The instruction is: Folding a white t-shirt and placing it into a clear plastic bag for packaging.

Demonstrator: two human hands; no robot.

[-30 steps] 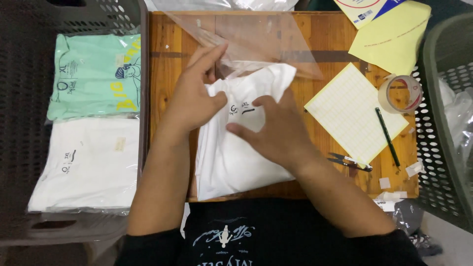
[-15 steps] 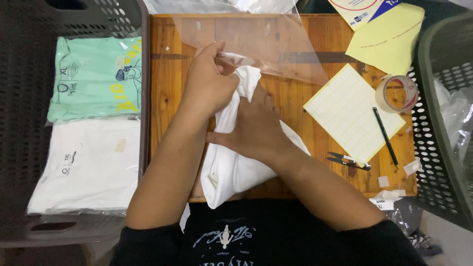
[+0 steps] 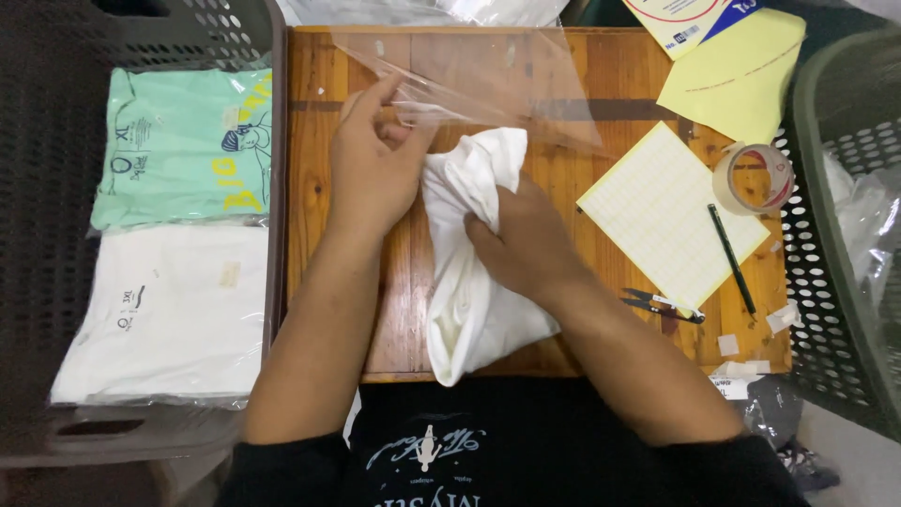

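Right hand (image 3: pixel 526 246) closes around the folded white T-shirt (image 3: pixel 469 282) at mid-length, bunching it narrow; the garment lies on the wooden table (image 3: pixel 582 197) directly in front of me, its top end just below the bag mouth. Left hand (image 3: pixel 374 160) pinches the near lip of the clear plastic bag (image 3: pixel 488 80), which extends away across the table. For a clean insertion, I judge that I should keep the lip lifted, keep the shirt compressed, and feed the leading edge in straight, avoiding snags on the film.
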